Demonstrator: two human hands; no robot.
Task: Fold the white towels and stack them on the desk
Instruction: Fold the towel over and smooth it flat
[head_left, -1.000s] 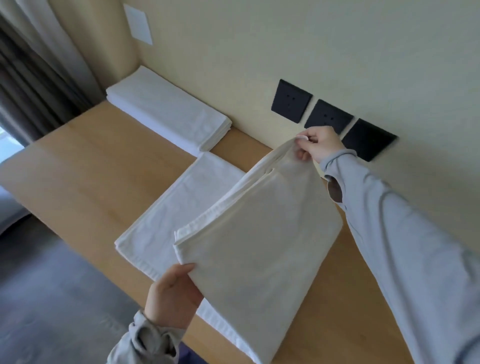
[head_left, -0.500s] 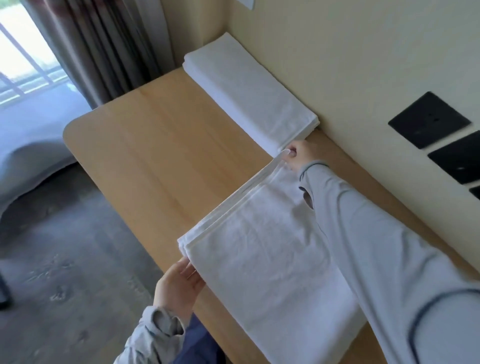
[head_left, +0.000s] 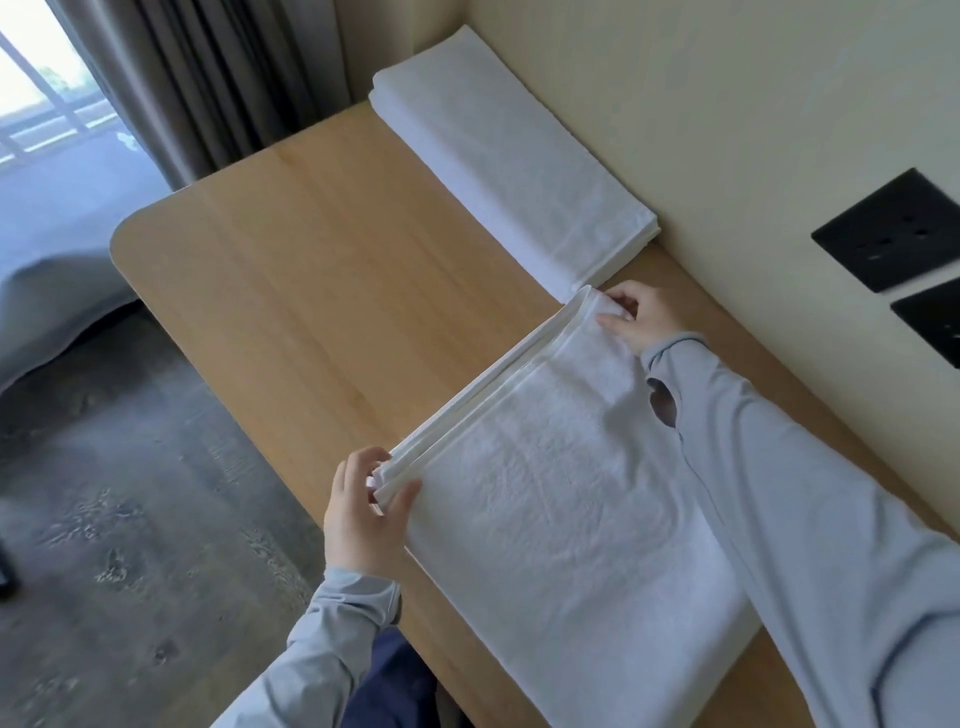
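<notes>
Head view: the folded towel (head_left: 561, 499) lay mid-frame on the worktop (head_left: 311, 270), its far corner just beside the stack (head_left: 514, 171) at upper centre; the left hand (head_left: 363, 514) pinched the layered edge's near corner, the right hand (head_left: 636, 319) its far corner, both grips closed on cloth; an uneven release might let the layers slide askew.

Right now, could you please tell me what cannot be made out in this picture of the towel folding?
All in the head view:
- The towel: its right side is hidden under the right sleeve, and its near end is cut off by the bottom edge.
- The stack by the wall: its layers are too fine to count.
- The lower wall plate: cut off by the right edge.
</notes>
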